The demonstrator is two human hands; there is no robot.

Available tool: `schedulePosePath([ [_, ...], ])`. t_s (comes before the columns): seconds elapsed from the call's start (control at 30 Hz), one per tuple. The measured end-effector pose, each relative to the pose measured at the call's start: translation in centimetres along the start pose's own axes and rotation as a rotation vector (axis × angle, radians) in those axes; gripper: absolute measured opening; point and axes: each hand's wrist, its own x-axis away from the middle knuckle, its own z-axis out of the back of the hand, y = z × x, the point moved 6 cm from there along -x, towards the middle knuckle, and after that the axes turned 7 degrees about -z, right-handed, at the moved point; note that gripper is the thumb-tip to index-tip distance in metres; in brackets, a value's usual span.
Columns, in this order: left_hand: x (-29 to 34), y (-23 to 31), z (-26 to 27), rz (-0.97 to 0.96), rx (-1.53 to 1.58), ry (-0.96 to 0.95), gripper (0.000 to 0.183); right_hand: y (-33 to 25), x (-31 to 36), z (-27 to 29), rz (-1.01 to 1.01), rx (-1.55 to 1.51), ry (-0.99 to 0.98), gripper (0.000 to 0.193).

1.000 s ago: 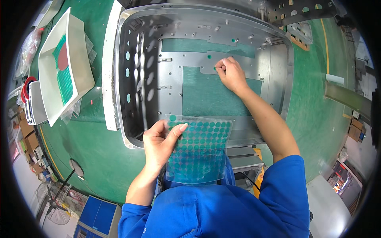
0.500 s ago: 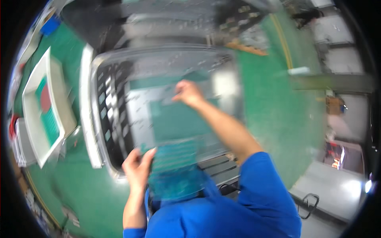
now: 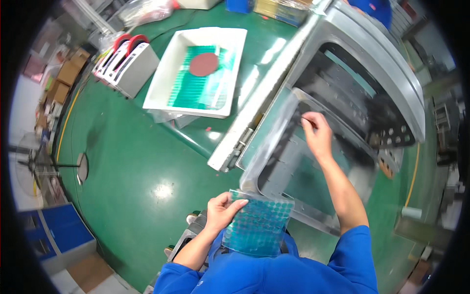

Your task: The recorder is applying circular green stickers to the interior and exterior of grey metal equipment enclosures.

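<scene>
My left hand (image 3: 221, 210) pinches the upper left edge of a clear sheet (image 3: 260, 223) covered with rows of round teal stickers, held low in front of my body. My right hand (image 3: 318, 136) is raised over a grey metal frame (image 3: 252, 179), above the dark strip along its left side. Its thumb and fingertips are drawn together; whether something small sits between them is not visible. Part of the frame is smeared by motion. Behind it a larger, curved grey metal shell (image 3: 409, 93) has a dark inside.
To the left, a white tray (image 3: 235, 73) holds green sheets (image 3: 181, 88) and a reddish-brown disc (image 3: 203, 64). Beside it stands a light grey box with red-rimmed rolls (image 3: 132, 68). A long white rail (image 3: 230, 149) runs left of the frame. A blue-topped cabinet (image 3: 68, 228) stands lower left.
The view has turned left, bringing the white tray nearer the middle. My right hand has shifted from over the frame's middle to its dark left strip. My left hand keeps the sheet.
</scene>
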Motion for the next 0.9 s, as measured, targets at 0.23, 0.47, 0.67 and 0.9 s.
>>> schedulePosePath([
  [0.23,3.3,-0.9,6.3,0.036,-0.069,0.302,0.030,-8.2,-8.2,-21.1,0.428,0.448,-0.478,0.022],
  [0.47,7.8,-5.2,12.1,0.108,0.149,0.649,0.007,-2.4,-17.3,-33.1,-0.162,0.516,-0.443,0.053],
  [0.67,12.3,-8.8,15.2,0.155,0.104,0.870,0.008,2.2,-20.0,-37.6,-0.578,0.357,-0.176,0.048],
  [0.9,10.2,-8.0,16.7,0.063,-0.132,0.809,0.012,-4.3,-16.9,-32.9,-0.356,-0.424,-0.263,0.029],
])
